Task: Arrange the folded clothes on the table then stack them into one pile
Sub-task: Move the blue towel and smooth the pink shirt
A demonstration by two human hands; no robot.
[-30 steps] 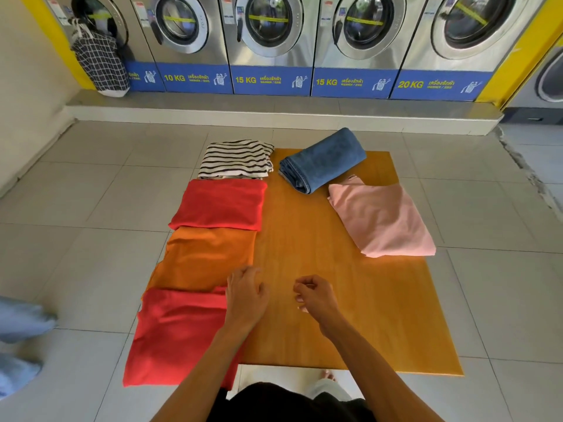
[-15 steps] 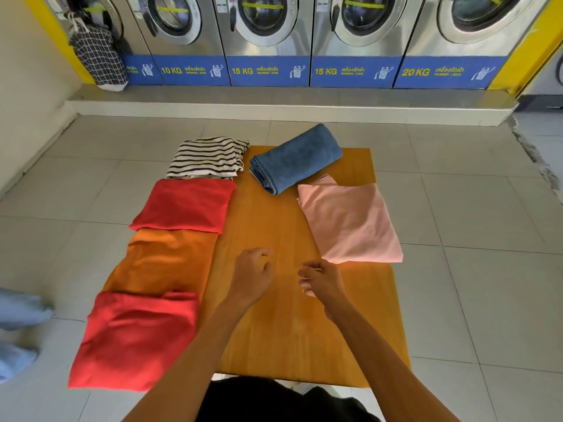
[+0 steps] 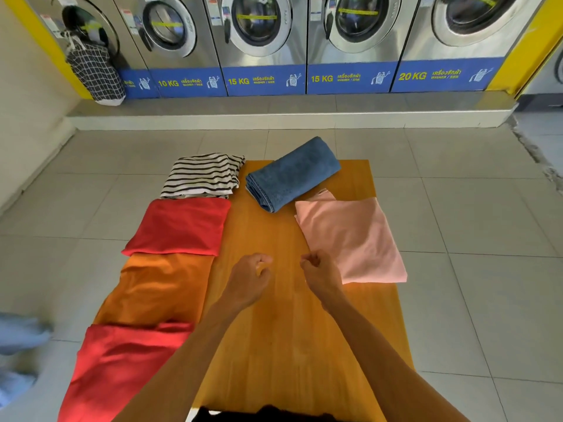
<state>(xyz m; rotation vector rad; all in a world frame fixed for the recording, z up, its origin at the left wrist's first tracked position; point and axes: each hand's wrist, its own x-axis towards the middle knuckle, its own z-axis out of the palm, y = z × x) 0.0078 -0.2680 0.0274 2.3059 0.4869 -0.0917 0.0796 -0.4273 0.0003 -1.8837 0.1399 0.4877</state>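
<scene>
A low wooden table [image 3: 274, 330] carries several folded clothes. Down its left side lie a striped top [image 3: 202, 175], a red piece [image 3: 179, 226], an orange piece [image 3: 158, 287] and a second red piece [image 3: 122, 370]. At the far middle sits a folded blue denim piece [image 3: 292, 173], with a pink piece [image 3: 350, 239] on the right. My left hand [image 3: 248, 280] hovers over the bare wood at mid-table, fingers curled and holding nothing. My right hand [image 3: 320, 274] is curled in a loose fist, empty, at the pink piece's near left corner.
A row of steel washing machines [image 3: 259, 32] stands on a raised step at the back. A checked laundry bag [image 3: 94, 74] hangs at the far left. Grey floor tiles surround the table. A blurred blue-clad part of another person [image 3: 18, 333] is at the left edge.
Both hands have moved forward from the near table edge towards mid-table, the right one reaching the pink piece's corner. The clothes have not moved.
</scene>
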